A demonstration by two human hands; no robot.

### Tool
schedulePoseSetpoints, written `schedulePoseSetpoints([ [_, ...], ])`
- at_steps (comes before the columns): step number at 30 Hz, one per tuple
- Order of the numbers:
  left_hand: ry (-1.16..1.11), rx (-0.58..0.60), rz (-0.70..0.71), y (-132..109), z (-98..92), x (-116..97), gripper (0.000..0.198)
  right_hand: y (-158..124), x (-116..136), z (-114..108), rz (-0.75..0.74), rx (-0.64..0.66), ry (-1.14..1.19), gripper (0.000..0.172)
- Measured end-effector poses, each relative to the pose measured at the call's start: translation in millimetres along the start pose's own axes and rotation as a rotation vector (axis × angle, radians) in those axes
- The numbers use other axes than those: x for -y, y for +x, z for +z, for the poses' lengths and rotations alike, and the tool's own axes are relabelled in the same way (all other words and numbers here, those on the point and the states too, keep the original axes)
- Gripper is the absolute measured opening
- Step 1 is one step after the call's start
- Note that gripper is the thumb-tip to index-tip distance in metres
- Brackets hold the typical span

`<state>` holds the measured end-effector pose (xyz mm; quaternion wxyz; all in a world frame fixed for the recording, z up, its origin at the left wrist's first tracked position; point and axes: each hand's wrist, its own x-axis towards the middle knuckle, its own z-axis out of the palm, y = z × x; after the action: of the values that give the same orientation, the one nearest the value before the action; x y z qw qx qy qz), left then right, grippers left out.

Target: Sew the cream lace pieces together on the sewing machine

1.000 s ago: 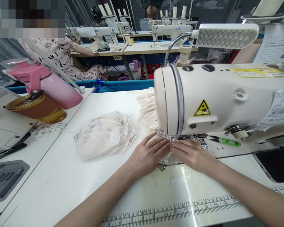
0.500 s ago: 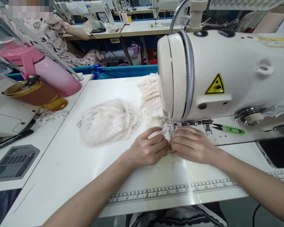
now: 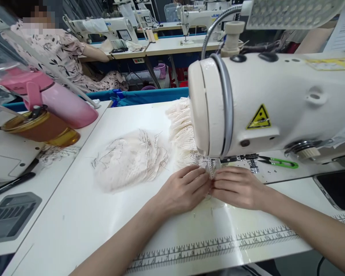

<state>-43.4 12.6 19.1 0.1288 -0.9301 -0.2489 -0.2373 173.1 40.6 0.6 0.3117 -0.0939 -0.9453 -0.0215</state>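
Just in front of the sewing machine [image 3: 215,103] my two hands meet, fingertips nearly touching. My left hand [image 3: 186,189] is closed, its fingers pinching the edge of the cream lace fabric [image 3: 181,134]. From the other side my right hand [image 3: 238,187] also grips the lace, its fingers pressed together. The lace runs up under the machine head and lies gathered behind it. The needle is hidden behind the head, and the fingertips cover most of the held edge. Left of my hands lies a loose heap of pale lace [image 3: 129,161] with dark thread ends.
Green thread snips [image 3: 280,163] lie right of the presser foot, and a phone [image 3: 337,188] is at the right. A ruler strip [image 3: 207,247] runs along the front edge. A pink bottle [image 3: 66,101] and amber cup [image 3: 43,128] stand left. Another person [image 3: 54,57] sits beyond.
The whole view has shifted, so everything sits lower. My left hand has closed in towards my right hand, and its fingers lie flatter together on the lace.
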Motion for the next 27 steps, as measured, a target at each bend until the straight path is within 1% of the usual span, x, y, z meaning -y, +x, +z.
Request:
schedulePoseSetpoints([
  [2,-0.046,0.114,-0.073,-1,2.6,0,0.032,-1,0,1,0.002,0.014,-0.001,0.01],
  [4,-0.065,0.195,-0.121,-3,5.0,0,0.045,-1,0,2,0.017,0.033,0.0,0.009],
  [6,-0.07,0.247,-0.139,-6,6.6,1,0.053,0,1,2,0.027,0.033,-0.006,0.007],
  [8,-0.07,0.275,-0.147,-7,6.8,3,0.056,2,2,2,0.025,0.023,-0.01,0.006],
  [15,-0.082,0.31,-0.153,-6,3.6,10,0.056,10,4,0,0.029,-0.01,-0.039,0.012],
  [19,-0.088,0.308,-0.153,-5,3.8,9,0.056,9,5,1,0.034,-0.001,-0.034,0.012],
  [27,-0.085,0.306,-0.166,-2,3.4,7,0.057,9,5,1,0.038,-0.022,-0.048,0.014],
])
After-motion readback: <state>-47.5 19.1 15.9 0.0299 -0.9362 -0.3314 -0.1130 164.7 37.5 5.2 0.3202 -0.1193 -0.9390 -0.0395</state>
